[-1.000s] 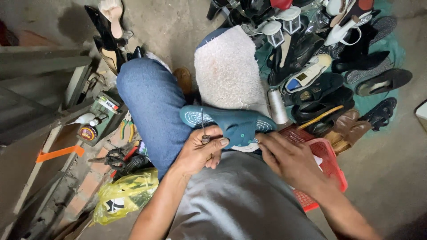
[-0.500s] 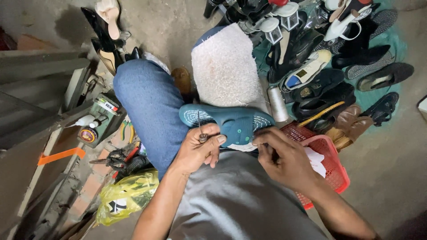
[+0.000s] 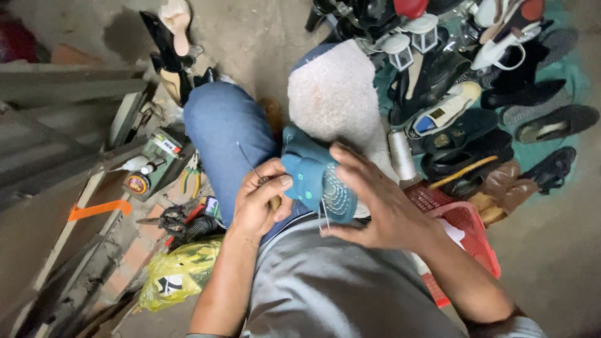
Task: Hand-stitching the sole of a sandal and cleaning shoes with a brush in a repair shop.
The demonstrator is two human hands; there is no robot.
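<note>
Teal slipper sits on the person's lap, just above the grey shirt and against the inner side of the blue-jeaned knee. It is turned so its patterned sole faces the camera, with the toe end pointing up toward the fluffy cream cushion.

The left hand closes its grip on a thin metal awl, whose needle slants up and away from the slipper over the knee; the thumb presses on the slipper's near edge. The right hand holds the slipper from the other side, fingers spread and curled over the sole, the palm cupping it. A pale thread hangs down from the slipper between the two hands.

Beyond the slipper, past the cushion, lies a heap of shoes, mostly black, with a white-and-blue sneaker among them. A grey spool of thread stands just beside the cushion, on the side of the right hand. A red plastic basket lies beside the right forearm. On the far side of the knee from the slipper are scissors and pliers on the floor, a small round tin in a wooden tray, and a yellow plastic bag lower down.
</note>
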